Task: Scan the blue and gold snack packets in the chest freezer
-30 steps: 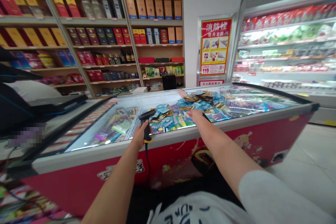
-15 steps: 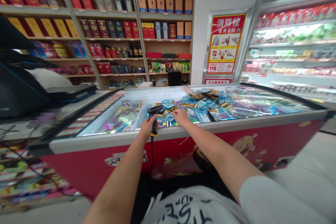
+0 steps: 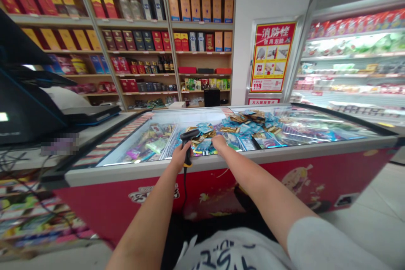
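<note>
The left hand [image 3: 179, 157] grips a scanner [image 3: 188, 135], black with yellow at the handle's foot, at the centre of the frame. The right hand [image 3: 218, 143], fingers bent, is by shiny blue and gold packets [image 3: 205, 128]; whether it grips one, I cannot tell. The red-fronted freezer [image 3: 101, 202] is below.

Packets [image 3: 248, 128] lie in a freezer [image 3: 205, 181] beyond the scanner [image 3: 190, 135] in the left hand [image 3: 179, 157], with shelves [image 3: 202, 25] behind and a fridge [image 3: 357, 0] to the right.
</note>
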`<action>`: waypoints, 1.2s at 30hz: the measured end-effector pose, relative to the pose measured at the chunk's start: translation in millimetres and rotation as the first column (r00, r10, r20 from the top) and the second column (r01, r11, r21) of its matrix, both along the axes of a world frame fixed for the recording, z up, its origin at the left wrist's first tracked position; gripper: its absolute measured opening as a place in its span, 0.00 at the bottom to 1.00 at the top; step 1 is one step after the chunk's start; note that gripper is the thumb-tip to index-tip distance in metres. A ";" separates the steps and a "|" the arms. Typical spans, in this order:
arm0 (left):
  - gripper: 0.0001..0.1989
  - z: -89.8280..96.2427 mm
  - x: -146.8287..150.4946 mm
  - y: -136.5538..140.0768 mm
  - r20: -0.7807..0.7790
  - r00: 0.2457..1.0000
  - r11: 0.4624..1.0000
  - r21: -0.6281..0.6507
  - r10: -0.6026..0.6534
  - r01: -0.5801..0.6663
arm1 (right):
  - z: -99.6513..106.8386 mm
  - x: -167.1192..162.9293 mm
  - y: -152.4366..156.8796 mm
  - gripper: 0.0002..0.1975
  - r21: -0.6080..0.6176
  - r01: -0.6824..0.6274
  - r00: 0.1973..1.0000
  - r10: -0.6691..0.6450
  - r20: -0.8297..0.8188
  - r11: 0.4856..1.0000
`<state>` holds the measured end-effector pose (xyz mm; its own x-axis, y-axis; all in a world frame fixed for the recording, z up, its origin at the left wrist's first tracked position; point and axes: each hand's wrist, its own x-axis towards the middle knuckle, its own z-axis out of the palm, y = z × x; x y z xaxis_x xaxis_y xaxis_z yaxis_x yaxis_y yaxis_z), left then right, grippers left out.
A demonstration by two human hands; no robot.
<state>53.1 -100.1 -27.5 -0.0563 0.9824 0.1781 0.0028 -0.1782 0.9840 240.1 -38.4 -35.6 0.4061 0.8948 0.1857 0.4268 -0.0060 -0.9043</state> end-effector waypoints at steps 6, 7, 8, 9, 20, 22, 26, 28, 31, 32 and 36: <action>0.22 -0.1 1.0 -2.9 -0.011 1.000 1.000 0.006 -0.028 0.028 | -5.9 36.2 -12.9 0.10 0.046 0.084 0.991 -0.079 -0.108 0.995; 0.22 0.7 2.4 -3.6 -0.023 0.999 1.000 0.007 -0.027 0.027 | -6.6 39.4 -16.2 0.11 0.057 0.097 0.985 -0.087 -0.147 0.994; 0.22 1.7 4.4 -4.3 -0.039 0.999 0.999 0.005 -0.033 0.033 | -6.8 41.0 -19.7 0.12 0.073 0.113 0.980 -0.099 -0.174 0.991; 0.22 3.0 7.1 -4.7 -0.058 0.997 0.999 0.001 -0.045 0.045 | -6.7 41.2 -23.5 0.13 0.095 0.136 0.977 -0.118 -0.177 0.986; 0.25 8.4 48.3 4.5 0.004 0.991 0.991 -0.017 -0.134 0.134 | -4.7 31.8 -35.6 0.11 0.186 0.119 0.971 -0.154 0.185 0.975; 0.25 7.1 50.0 4.6 0.026 0.992 0.992 -0.021 -0.120 0.121 | -5.8 35.1 -30.6 0.15 0.114 0.086 0.975 -0.108 0.197 0.990; 0.22 4.2 49.1 1.8 0.004 0.992 0.992 -0.009 -0.128 0.128 | -6.8 39.8 -24.6 0.13 0.038 0.055 0.981 -0.061 0.183 0.998; 0.22 2.4 47.5 0.7 -0.048 0.990 0.991 -0.020 -0.135 0.134 | -6.5 40.5 -24.5 0.11 0.044 0.062 0.982 -0.069 0.174 0.997; 0.22 -1.0 44.5 1.5 -0.099 0.984 0.989 -0.021 -0.145 0.143 | -5.1 40.6 -26.4 0.10 0.052 0.073 0.982 -0.081 0.168 0.996; 0.22 -2.2 43.5 2.4 -0.103 0.983 0.989 -0.014 -0.150 0.149 | -4.6 40.7 -27.1 0.10 0.056 0.076 0.983 -0.084 0.163 0.996; 0.24 -6.1 39.8 6.1 -0.121 0.980 0.987 -0.002 -0.159 0.160 | -3.5 41.1 -28.2 0.11 0.072 0.079 0.988 -0.088 0.130 0.994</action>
